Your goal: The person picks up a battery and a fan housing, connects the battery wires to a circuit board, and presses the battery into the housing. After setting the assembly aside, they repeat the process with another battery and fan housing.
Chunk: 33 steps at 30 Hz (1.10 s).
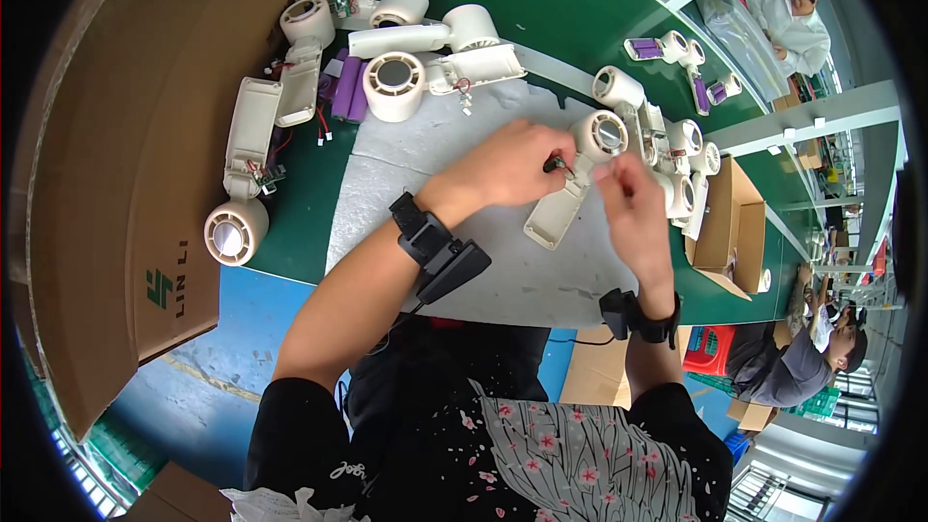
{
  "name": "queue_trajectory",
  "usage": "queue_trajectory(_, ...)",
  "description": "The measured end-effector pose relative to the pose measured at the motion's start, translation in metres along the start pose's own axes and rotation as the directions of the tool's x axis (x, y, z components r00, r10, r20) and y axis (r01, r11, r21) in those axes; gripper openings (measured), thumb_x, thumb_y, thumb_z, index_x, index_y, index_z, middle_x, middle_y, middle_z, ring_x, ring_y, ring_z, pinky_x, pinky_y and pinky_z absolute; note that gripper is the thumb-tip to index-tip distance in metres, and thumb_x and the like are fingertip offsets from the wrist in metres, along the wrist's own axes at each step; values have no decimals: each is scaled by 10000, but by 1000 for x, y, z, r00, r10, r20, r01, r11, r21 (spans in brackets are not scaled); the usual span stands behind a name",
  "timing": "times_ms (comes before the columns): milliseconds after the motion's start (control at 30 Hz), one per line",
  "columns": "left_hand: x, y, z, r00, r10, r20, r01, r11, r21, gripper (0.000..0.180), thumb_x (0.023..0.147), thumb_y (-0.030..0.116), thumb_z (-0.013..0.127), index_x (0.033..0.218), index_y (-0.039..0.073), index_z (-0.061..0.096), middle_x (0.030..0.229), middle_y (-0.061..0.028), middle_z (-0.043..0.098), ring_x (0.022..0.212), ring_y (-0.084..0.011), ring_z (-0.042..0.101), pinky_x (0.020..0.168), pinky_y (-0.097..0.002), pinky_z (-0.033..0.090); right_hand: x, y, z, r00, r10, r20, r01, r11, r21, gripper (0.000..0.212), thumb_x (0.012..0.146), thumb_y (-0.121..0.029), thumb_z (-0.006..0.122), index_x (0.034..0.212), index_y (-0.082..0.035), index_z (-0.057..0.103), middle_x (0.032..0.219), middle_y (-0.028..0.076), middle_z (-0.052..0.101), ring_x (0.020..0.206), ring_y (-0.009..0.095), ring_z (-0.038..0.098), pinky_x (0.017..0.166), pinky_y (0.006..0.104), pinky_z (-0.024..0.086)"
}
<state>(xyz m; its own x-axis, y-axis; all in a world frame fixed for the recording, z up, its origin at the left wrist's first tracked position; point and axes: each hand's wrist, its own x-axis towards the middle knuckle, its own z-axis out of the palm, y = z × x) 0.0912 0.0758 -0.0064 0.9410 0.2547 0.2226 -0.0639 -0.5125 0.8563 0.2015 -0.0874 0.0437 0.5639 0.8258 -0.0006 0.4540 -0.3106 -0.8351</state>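
Observation:
An opened white handheld fan housing (556,217) lies aslant on the grey foam sheet, its round head at the far end and its hollow handle pointing toward me. My left hand (512,166) comes over it from the left, fingers pinched on a small dark circuit board (554,164) beside the neck. My right hand (633,208) is closed at the right of the neck, its fingertips by the lower rim of the fan head (603,134). Whatever those fingertips pinch is too small and slightly blurred to name.
More opened fan housings (253,135) with wires and boards lie left and behind, beside purple battery cells (348,89). Others cluster at right, near an open carton (727,227). A tall cardboard box (126,164) borders the left. Two people are farther off at right.

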Motion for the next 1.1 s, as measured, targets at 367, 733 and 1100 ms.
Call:
queue_trajectory(367, 4, -9, -8, 999, 45, 4, -44, 995, -93, 137, 722, 88, 639, 827, 15, 592, 799, -155, 642, 766, -329, 618, 702, -399, 485, 14, 10, 15, 998, -45, 49, 59, 945, -322, 223, 828, -54, 649, 775, 2, 440, 597, 102, 430, 539, 205, 447, 536, 371, 373)
queue_trajectory(733, 2, -8, -19, 999, -38, 16, 39, 996, -84, 148, 759, 45, 651, 876, 9, 568, 795, -80, 622, 724, -183, 579, 701, -309, 483, 23, 24, 34, 900, -435, -23, 424, 886, -190, 195, 780, 51, 660, 809, -6, 476, 825, 74, 525, 581, 149, 489, 516, 281, 393)
queue_trajectory(1100, 0, 5, -21, 982, -184, 48, 184, 983, -1, 187, 772, 26, 651, 958, 21, 637, 847, -47, 648, 729, -137, 565, 701, -283, 483, 21, 27, 22, 917, -397, 25, 397, 906, -149, 147, 776, 63, 620, 830, -7, 502, 836, 65, 535, 578, 133, 490, 524, 268, 395)
